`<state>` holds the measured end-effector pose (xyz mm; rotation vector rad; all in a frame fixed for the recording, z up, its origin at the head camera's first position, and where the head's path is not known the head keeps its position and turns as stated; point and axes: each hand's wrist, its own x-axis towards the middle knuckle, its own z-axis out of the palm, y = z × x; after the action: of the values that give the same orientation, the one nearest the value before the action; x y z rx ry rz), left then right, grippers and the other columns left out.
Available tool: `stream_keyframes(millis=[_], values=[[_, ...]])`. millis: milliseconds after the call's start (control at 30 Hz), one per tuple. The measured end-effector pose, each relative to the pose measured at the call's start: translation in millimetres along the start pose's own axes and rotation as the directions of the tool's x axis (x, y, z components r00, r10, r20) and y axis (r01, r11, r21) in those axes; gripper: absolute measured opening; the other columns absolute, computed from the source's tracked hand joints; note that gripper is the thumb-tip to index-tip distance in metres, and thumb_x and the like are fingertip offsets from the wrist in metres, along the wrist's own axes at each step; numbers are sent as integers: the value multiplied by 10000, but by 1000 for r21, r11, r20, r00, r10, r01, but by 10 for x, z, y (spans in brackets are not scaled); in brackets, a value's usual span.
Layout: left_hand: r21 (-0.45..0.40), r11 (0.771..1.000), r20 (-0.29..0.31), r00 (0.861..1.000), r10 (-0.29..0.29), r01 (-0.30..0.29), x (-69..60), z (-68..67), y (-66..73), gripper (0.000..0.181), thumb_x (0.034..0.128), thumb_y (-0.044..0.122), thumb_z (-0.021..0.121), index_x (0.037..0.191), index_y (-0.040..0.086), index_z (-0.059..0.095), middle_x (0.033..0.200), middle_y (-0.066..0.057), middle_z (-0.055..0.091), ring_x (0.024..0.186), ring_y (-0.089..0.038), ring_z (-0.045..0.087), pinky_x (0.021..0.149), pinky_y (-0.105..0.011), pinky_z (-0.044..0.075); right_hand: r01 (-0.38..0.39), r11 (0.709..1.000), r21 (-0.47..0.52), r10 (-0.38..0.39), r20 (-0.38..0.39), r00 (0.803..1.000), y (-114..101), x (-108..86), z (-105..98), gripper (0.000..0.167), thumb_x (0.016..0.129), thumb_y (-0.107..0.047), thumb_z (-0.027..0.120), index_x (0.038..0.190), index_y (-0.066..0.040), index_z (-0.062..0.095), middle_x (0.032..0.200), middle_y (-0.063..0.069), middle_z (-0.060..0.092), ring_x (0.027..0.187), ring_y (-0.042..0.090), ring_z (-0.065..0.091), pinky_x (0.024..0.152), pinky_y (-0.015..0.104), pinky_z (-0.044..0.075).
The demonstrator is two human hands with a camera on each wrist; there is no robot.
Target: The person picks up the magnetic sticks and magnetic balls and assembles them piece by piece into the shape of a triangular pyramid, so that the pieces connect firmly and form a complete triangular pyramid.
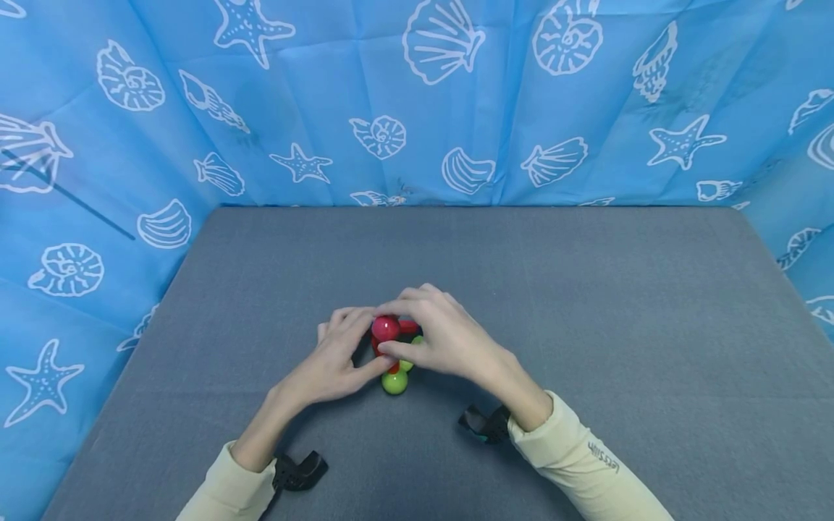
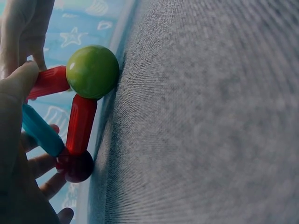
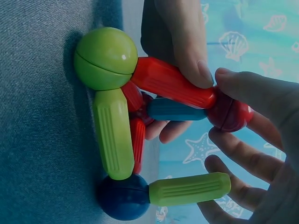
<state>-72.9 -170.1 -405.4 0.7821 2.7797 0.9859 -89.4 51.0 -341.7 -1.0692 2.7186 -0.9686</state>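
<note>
A toy frame of magnetic balls and sticks stands on the table between both hands. Its top red ball (image 1: 386,328) is pinched by my right hand (image 1: 456,340), thumb on one side and fingers on the other. My left hand (image 1: 335,362) holds the frame's side, its thumb on the red stick (image 3: 175,82) and its fingers behind the blue stick (image 3: 176,109). Low down are a green ball (image 3: 106,58), a dark blue ball (image 3: 124,197) and a dark red ball (image 2: 74,166), joined by sticks. A green stick (image 3: 189,189) rises from the blue ball, its far end attached to no ball.
The grey table (image 1: 586,304) stretches out around the hands. Behind and beside it hangs a blue curtain (image 1: 313,87) with white shell and starfish prints. Black wrist straps (image 1: 300,472) sit at the cuffs of the pale sleeves (image 1: 586,463).
</note>
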Motion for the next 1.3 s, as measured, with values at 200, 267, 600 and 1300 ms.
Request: stream_keyframes(millis=[200, 267, 600, 1300], values=[[0, 1000, 1, 1000, -11, 11, 7, 1, 3, 539, 933, 441, 707, 1407, 246, 541, 1446, -3, 567, 1376, -288, 382, 927, -476, 288, 6, 998, 69, -4, -16, 1000, 63, -48, -31, 528, 857, -271, 835, 1346, -159, 670, 1188, 34, 700, 1122, 208, 567, 916, 422, 496], [3, 1000, -3, 1000, -11, 11, 9, 3, 4, 532, 929, 444, 708, 1396, 241, 552, 1439, -6, 574, 1371, -284, 391, 916, -462, 290, -9, 993, 120, 13, -34, 999, 112, -80, -58, 594, 840, -246, 851, 1387, -155, 635, 1272, 54, 674, 1201, 241, 553, 976, 478, 494], [-50, 997, 27, 998, -55, 56, 9, -7, 20, 572, 916, 409, 742, 1416, 216, 543, 1456, -28, 550, 1381, -286, 377, 1061, -608, 398, -121, 975, 185, 130, -37, 991, 368, -209, -134, 498, 887, -183, 802, 1351, -79, 654, 1341, 94, 695, 1260, 290, 636, 1066, 557, 484], [-88, 993, 60, 996, -71, 77, 26, -13, -5, 584, 930, 445, 726, 1436, 245, 517, 1461, 9, 538, 1405, -255, 354, 1102, -619, 401, -10, 982, 188, 24, -71, 997, 419, -163, 12, 309, 887, -146, 796, 1185, -74, 756, 1099, 39, 789, 1034, 189, 724, 914, 422, 573]])
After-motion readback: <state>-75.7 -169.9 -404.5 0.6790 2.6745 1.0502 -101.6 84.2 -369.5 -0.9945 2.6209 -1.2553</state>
